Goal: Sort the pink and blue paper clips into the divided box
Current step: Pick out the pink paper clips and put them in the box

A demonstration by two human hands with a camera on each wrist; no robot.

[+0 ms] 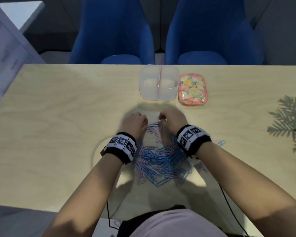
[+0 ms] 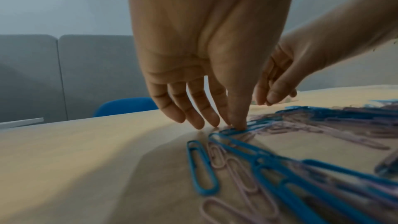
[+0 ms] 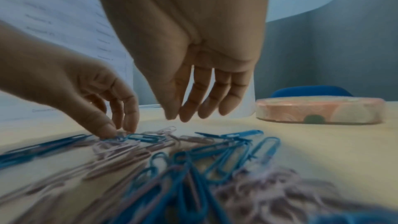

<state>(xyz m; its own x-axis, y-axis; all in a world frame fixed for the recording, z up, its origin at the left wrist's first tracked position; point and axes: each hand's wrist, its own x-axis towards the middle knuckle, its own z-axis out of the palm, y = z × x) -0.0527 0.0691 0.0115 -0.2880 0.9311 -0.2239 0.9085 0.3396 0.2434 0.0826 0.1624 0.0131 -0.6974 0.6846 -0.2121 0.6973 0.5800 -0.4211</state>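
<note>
My forearms frame the pile of pink and blue paper clips (image 1: 158, 158) below the divided box (image 1: 159, 82), while from the left wrist my left hand (image 2: 193, 57) presses loose fingers (image 2: 238, 122) onto a blue clip (image 2: 241, 131), and from the right wrist my right hand (image 3: 193, 67) hangs empty, fingers relaxed.

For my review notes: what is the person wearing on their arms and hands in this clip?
Both forearms are bare, with no sleeves and no gloves on the left hand or right hand. Each wrist carries a black fabric wristband ringed with white tiles printed with black square fiducial markers. A thin black cable trails from each band toward the body.
</note>
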